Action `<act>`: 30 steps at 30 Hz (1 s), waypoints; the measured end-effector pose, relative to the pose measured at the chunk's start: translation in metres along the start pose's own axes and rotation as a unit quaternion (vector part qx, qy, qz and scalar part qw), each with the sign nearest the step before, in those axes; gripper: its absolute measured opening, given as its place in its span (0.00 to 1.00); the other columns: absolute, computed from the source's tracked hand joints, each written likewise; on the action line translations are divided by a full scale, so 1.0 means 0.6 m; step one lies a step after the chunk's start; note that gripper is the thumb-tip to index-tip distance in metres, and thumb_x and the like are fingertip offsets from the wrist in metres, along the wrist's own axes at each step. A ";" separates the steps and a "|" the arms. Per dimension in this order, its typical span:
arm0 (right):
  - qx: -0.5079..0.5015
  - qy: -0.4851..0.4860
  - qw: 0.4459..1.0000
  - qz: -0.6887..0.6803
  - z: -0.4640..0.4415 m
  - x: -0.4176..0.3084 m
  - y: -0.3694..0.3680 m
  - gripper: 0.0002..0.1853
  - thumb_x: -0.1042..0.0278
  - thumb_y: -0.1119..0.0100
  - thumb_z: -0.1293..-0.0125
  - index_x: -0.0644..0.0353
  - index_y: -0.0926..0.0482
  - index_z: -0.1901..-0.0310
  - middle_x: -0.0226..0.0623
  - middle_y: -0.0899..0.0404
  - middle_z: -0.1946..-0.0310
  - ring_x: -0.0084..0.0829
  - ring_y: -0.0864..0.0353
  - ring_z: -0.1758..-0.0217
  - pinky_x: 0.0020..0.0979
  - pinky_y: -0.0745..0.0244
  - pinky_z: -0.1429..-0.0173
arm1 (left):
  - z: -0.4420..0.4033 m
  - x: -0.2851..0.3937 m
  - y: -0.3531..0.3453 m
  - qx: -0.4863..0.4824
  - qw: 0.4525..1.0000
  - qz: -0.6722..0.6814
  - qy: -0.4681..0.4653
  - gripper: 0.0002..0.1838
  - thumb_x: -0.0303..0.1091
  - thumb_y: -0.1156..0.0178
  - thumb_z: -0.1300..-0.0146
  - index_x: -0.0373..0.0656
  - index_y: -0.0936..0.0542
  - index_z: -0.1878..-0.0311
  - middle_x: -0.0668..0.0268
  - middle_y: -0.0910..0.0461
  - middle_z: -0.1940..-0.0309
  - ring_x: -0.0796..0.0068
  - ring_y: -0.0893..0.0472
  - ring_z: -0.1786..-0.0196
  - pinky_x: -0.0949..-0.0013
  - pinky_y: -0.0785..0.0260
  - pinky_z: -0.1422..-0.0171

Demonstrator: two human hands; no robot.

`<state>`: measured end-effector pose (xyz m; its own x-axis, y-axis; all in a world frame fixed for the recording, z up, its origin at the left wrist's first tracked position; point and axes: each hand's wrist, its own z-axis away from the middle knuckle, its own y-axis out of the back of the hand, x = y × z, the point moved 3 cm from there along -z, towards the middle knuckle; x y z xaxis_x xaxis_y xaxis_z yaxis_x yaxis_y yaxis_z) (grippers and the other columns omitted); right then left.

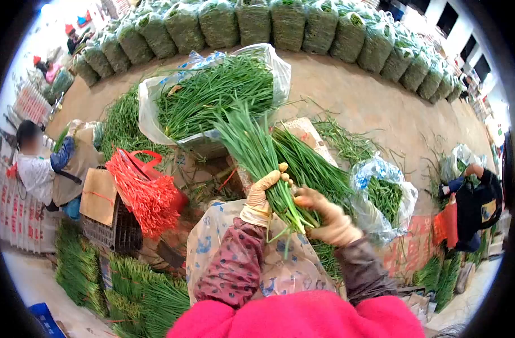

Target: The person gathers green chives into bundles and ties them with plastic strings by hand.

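Note:
My left hand (260,200), in a pale glove, is closed around a bunch of garlic chives (246,141), leaves pointing up and away, pale stem ends toward me. My right hand (330,219), also gloved and slightly blurred, has its fingers curled against the stems near their cut ends. Just beyond it, more loose chives (314,163) lie on a pale board (305,130). A big clear plastic bag (149,115) heaped with chives stands open farther off. To the right, a smaller plastic bag (361,176) holds short green pieces. A patterned plastic apron (212,236) covers my lap.
Red ties (142,194) hang by a black crate (114,231) with cardboard (98,194). Bundled chives (148,287) lie lower left. Filled bags (218,25) line the back. One person (35,169) sits left, another (471,197) right. Scattered leaves (345,138) litter the floor.

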<state>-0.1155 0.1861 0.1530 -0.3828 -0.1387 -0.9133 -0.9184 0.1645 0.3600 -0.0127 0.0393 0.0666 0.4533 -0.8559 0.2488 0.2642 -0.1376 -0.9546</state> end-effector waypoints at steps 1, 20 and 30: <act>-0.017 -0.087 0.995 -0.036 0.019 0.020 0.028 0.32 0.78 0.30 0.52 0.61 0.26 0.42 0.40 0.25 0.42 0.39 0.32 0.33 0.36 0.38 0.31 | 0.009 0.002 -0.009 0.008 0.999 -0.045 -0.009 0.18 0.30 0.38 0.38 0.35 0.24 0.45 0.63 0.17 0.64 0.68 0.18 0.60 0.66 0.20 0.57; 0.015 -0.034 0.999 -0.024 -0.208 0.187 0.016 0.30 0.68 0.24 0.59 0.59 0.22 0.49 0.36 0.18 0.58 0.27 0.23 0.54 0.31 0.26 0.47 | -0.153 0.011 0.116 -0.029 0.981 -0.189 -0.017 0.22 0.44 0.48 0.32 0.40 0.27 0.41 0.61 0.22 0.48 0.63 0.22 0.46 0.55 0.27 0.43; -0.024 -0.030 0.997 0.070 -0.226 0.163 -0.007 0.19 0.68 0.36 0.45 0.54 0.23 0.50 0.38 0.19 0.58 0.34 0.20 0.56 0.33 0.24 0.51 | -0.121 -0.009 0.122 0.097 0.993 -0.043 0.057 0.27 0.55 0.46 0.34 0.49 0.29 0.37 0.68 0.28 0.39 0.64 0.27 0.40 0.61 0.31 0.36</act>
<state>-0.1626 0.0393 0.0879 -0.5024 -0.0591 -0.8626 -0.8605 0.1316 0.4921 -0.0574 -0.0025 -0.0163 0.3260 -0.8977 0.2964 0.4615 -0.1226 -0.8786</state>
